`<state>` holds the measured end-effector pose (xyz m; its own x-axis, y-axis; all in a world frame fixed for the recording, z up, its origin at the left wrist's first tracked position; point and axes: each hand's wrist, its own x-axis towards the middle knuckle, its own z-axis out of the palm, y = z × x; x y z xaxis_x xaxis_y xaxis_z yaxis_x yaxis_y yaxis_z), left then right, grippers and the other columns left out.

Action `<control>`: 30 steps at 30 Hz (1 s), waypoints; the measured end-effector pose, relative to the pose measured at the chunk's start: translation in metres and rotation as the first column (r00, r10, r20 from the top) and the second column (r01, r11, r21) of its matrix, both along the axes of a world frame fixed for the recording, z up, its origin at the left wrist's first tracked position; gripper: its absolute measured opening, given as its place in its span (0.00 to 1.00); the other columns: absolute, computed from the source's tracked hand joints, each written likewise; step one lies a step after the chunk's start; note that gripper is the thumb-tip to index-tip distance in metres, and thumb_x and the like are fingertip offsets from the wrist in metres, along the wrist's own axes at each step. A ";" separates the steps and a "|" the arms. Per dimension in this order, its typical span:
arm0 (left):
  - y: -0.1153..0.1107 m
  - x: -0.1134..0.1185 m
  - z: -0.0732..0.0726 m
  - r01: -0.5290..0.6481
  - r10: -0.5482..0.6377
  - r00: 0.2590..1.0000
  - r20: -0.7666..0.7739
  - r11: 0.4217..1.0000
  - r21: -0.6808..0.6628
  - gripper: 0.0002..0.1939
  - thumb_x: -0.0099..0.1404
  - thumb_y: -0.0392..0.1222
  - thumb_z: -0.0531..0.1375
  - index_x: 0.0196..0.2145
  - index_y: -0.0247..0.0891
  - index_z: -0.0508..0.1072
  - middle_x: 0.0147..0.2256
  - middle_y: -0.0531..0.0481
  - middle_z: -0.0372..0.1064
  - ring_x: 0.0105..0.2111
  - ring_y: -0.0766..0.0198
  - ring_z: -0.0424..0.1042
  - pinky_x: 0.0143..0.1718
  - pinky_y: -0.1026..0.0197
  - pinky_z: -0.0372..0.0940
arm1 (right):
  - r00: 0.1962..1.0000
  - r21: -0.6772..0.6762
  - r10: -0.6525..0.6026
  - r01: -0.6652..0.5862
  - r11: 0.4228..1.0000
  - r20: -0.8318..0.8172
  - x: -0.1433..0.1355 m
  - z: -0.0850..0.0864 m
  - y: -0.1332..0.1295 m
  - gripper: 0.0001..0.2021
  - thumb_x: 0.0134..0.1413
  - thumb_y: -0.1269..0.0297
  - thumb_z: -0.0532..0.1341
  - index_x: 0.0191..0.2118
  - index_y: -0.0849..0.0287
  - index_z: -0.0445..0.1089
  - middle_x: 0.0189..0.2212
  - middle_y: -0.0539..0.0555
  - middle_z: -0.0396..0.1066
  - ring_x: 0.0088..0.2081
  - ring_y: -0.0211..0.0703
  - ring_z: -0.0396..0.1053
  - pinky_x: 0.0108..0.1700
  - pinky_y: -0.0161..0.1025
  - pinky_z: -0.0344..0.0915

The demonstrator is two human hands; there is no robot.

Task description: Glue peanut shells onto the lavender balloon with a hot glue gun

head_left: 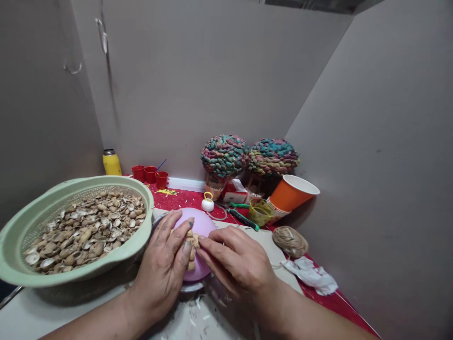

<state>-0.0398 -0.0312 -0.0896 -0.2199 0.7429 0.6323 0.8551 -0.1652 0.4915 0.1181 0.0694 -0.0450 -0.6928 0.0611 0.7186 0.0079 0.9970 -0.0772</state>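
A pinkish-purple balloon (184, 218) rests on a round support, mostly hidden beneath it, in the middle of the table. Several peanut shells (191, 265) sit in a cluster on the side of the balloon facing me. My left hand (166, 259) curves over the balloon's left side and holds it, thumb and index finger against the shells. From the right, my right hand (235, 259) pinches a peanut shell (196, 240) between thumb and fingertips, up against that cluster. Its other fingers are curled in.
At left stands a green colander (150, 208) full of shell halves. Behind are a yellow bottle (112, 163), red cups (162, 180) and two multicoloured balloon-shaped crafts (225, 157) (273, 157). Pliers (244, 219), an orange paper cup (290, 194), twine (290, 241) and crumpled tissue (313, 275) lie right.
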 end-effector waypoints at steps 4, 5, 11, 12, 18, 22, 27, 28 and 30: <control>0.000 -0.001 0.000 0.006 -0.006 1.000 -0.005 1.000 -0.004 0.20 0.73 0.40 0.50 0.60 0.42 0.64 0.63 0.42 0.59 0.64 0.57 0.55 0.64 0.43 0.54 | 1.000 0.058 -0.010 0.008 0.998 0.029 0.001 0.000 0.001 0.08 0.65 0.75 0.55 0.46 0.66 0.70 0.34 0.59 0.70 0.33 0.46 0.64 0.34 0.42 0.64; 0.001 -0.001 0.000 0.007 -0.007 1.000 -0.004 1.000 -0.005 0.20 0.73 0.40 0.49 0.60 0.42 0.64 0.63 0.43 0.59 0.64 0.57 0.55 0.64 0.44 0.54 | 0.999 0.067 -0.011 0.008 0.998 0.037 0.001 0.000 0.001 0.09 0.65 0.75 0.54 0.45 0.66 0.70 0.33 0.59 0.70 0.33 0.46 0.64 0.34 0.42 0.64; 0.001 -0.001 0.000 0.010 -0.010 1.000 0.001 1.000 0.001 0.20 0.73 0.40 0.49 0.60 0.41 0.65 0.63 0.43 0.59 0.64 0.57 0.55 0.65 0.45 0.54 | 0.999 0.076 0.003 -0.006 0.997 0.041 -0.001 0.002 0.001 0.08 0.65 0.75 0.55 0.44 0.67 0.71 0.32 0.59 0.71 0.32 0.46 0.64 0.33 0.42 0.63; 0.001 -0.001 0.000 0.010 -0.010 1.000 0.003 1.000 0.000 0.20 0.73 0.40 0.49 0.60 0.41 0.65 0.63 0.43 0.59 0.64 0.57 0.56 0.64 0.46 0.54 | 0.999 0.075 0.004 -0.008 0.997 0.041 -0.001 0.001 0.001 0.08 0.65 0.75 0.55 0.44 0.67 0.71 0.32 0.59 0.71 0.32 0.46 0.64 0.33 0.42 0.63; 0.001 -0.002 0.000 0.013 -0.013 1.000 0.011 1.000 -0.014 0.20 0.73 0.40 0.49 0.60 0.41 0.65 0.63 0.43 0.59 0.64 0.56 0.55 0.65 0.45 0.53 | 0.999 0.048 0.029 -0.031 0.998 0.030 -0.003 0.000 0.002 0.07 0.64 0.76 0.55 0.44 0.67 0.70 0.31 0.59 0.71 0.31 0.46 0.64 0.33 0.42 0.63; 0.000 -0.004 -0.001 0.028 -0.027 0.999 0.030 1.000 -0.010 0.21 0.73 0.41 0.49 0.62 0.45 0.62 0.64 0.44 0.57 0.65 0.56 0.54 0.65 0.44 0.52 | 0.998 0.014 0.062 -0.062 0.998 -0.006 0.001 0.006 0.003 0.08 0.63 0.76 0.58 0.47 0.67 0.69 0.33 0.59 0.71 0.33 0.46 0.65 0.35 0.42 0.66; -0.001 -0.005 0.000 0.039 -0.038 0.998 0.045 0.999 -0.024 0.21 0.74 0.43 0.47 0.62 0.46 0.62 0.65 0.44 0.57 0.65 0.55 0.53 0.65 0.42 0.50 | 0.997 0.029 0.061 -0.059 0.998 -0.055 0.010 0.009 0.003 0.12 0.62 0.76 0.58 0.51 0.68 0.67 0.38 0.62 0.71 0.37 0.49 0.66 0.39 0.46 0.67; -0.001 -0.005 0.000 0.042 -0.041 0.998 0.049 0.999 -0.023 0.21 0.74 0.43 0.47 0.62 0.46 0.62 0.65 0.44 0.56 0.65 0.55 0.53 0.65 0.41 0.50 | 0.998 0.050 0.048 -0.046 0.998 -0.043 0.011 0.007 0.003 0.12 0.62 0.75 0.58 0.51 0.68 0.67 0.38 0.63 0.71 0.38 0.50 0.67 0.40 0.47 0.67; -0.002 -0.005 0.001 0.045 -0.044 0.998 0.053 0.999 -0.022 0.21 0.74 0.43 0.47 0.62 0.46 0.62 0.65 0.44 0.56 0.65 0.54 0.53 0.65 0.41 0.50 | 1.000 0.104 0.023 -0.023 0.994 0.003 0.010 0.003 0.002 0.12 0.62 0.73 0.58 0.50 0.69 0.68 0.39 0.63 0.71 0.40 0.52 0.67 0.41 0.49 0.67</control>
<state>-0.0443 -0.0329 -0.0891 -0.2187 0.7667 0.6036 0.8201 -0.1908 0.5395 0.1281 0.0711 -0.0419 -0.6944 -0.0296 0.7190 -0.0152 0.9995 0.0265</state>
